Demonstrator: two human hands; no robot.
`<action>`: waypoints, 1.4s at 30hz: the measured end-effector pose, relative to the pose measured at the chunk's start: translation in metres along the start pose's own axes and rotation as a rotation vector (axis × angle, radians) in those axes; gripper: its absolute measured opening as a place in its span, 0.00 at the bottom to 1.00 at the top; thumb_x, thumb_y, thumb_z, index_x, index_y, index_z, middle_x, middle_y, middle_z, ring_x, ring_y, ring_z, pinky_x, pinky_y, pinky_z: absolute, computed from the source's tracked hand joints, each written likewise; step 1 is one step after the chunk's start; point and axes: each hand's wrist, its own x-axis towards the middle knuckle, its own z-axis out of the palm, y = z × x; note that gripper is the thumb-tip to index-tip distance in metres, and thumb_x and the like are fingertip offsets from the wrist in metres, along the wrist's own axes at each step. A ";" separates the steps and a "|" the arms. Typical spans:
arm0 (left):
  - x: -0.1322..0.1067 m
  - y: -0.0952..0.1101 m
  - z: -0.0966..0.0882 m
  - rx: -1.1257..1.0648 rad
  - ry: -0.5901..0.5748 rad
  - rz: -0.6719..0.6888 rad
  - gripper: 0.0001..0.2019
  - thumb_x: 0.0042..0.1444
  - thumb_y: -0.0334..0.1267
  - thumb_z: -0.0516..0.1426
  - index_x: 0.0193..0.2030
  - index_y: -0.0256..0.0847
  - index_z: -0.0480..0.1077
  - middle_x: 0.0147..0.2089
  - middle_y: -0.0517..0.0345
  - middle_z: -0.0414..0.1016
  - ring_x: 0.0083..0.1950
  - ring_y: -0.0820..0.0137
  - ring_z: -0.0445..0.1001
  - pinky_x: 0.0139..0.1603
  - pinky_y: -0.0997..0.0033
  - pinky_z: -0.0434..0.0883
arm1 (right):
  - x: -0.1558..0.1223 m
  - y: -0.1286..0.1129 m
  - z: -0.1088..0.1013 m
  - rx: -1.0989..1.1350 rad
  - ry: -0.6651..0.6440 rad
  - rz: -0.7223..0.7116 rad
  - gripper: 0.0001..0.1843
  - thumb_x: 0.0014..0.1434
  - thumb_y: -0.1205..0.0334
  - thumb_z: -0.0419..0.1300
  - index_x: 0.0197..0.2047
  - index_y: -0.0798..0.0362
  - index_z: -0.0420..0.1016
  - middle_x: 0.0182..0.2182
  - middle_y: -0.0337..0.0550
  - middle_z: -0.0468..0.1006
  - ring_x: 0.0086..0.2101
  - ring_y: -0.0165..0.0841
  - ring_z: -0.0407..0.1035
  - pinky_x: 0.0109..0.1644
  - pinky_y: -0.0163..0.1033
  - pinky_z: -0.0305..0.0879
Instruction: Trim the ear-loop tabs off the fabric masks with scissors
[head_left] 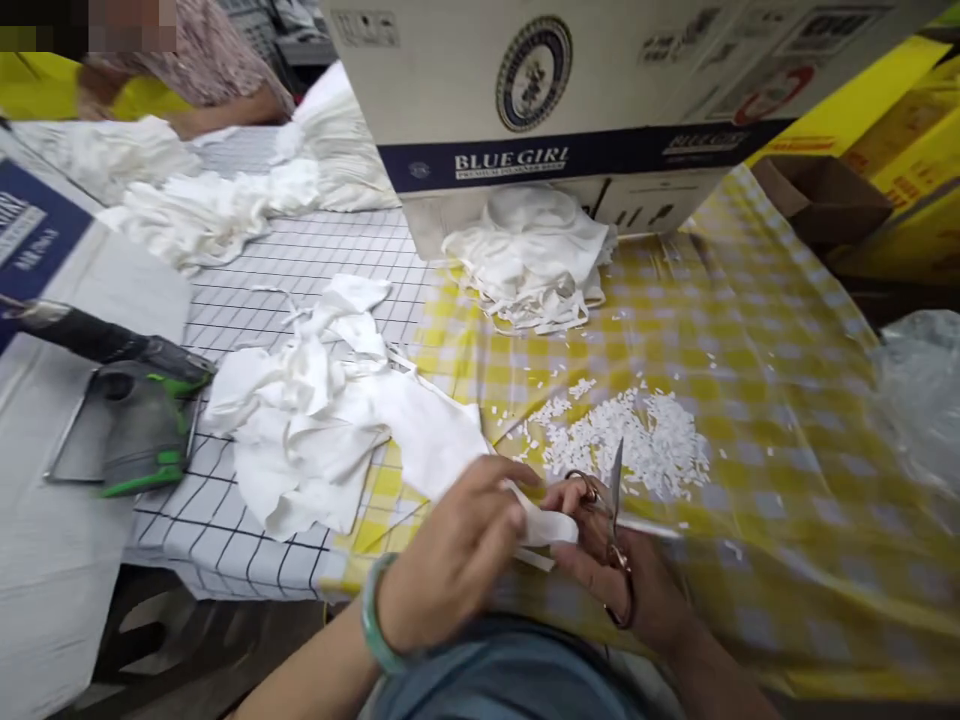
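Note:
My left hand (461,545), with a green bangle at its wrist, is closed on a white cloth piece (435,430) that runs back to a loose heap of white cloth (307,400). A folded band of this cloth loops between my two hands. Metal scissors (616,485) sit in my right hand (645,570), their handle loops around its fingers and the blades spread apart. My right fingertips touch the end of the cloth band. Just beyond the scissors lies a scatter of small white snippets (630,440).
A large printed carton (630,80) stands at the back, with a stack of white cloth pieces (532,260) before it. At left, a green-and-black tool (146,410) rests by another carton (135,270). More white cloth (217,200) lies near another person's arm (225,112). Clear plastic (926,390) is at right.

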 end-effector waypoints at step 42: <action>0.040 -0.094 -0.083 0.739 -0.037 0.068 0.13 0.48 0.22 0.54 0.39 0.38 0.72 0.57 0.39 0.69 0.63 0.45 0.62 0.60 0.37 0.63 | -0.026 0.018 0.037 -0.520 -0.036 -0.191 0.15 0.48 0.75 0.57 0.35 0.48 0.59 0.32 0.39 0.70 0.34 0.36 0.65 0.38 0.41 0.64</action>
